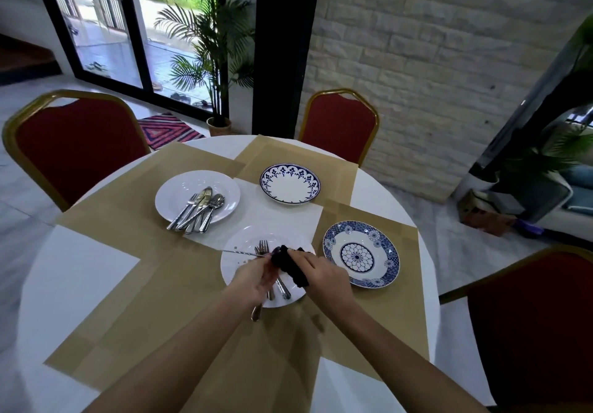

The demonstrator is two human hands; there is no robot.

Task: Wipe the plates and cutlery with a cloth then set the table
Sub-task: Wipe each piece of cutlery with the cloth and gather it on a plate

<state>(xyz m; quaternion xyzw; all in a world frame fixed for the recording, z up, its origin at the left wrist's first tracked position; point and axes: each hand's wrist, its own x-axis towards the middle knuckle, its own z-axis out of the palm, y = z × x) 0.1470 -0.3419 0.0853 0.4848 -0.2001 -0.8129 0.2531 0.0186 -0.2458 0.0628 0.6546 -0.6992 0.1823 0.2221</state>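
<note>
Over the near white plate (pixel 237 265), my left hand (pixel 256 276) grips a piece of cutlery (pixel 239 252); its thin metal end points left and its handle sticks out below my palm. My right hand (pixel 321 276) holds a dark cloth (pixel 290 266) wrapped against that piece. Forks (pixel 263 247) lie on this plate under my hands. A second white plate (pixel 175 191) at the far left carries several pieces of cutlery (pixel 199 207). A blue-rimmed plate (pixel 290 185) sits at the far middle. A blue patterned plate (pixel 361 254) lies to the right.
The round white table (pixel 80 271) carries tan placemats (pixel 128 300). Red chairs with gold frames stand at the far left (pixel 73 143), far middle (pixel 340 124) and near right (pixel 529 316). A potted palm (pixel 218 59) and glass doors are behind.
</note>
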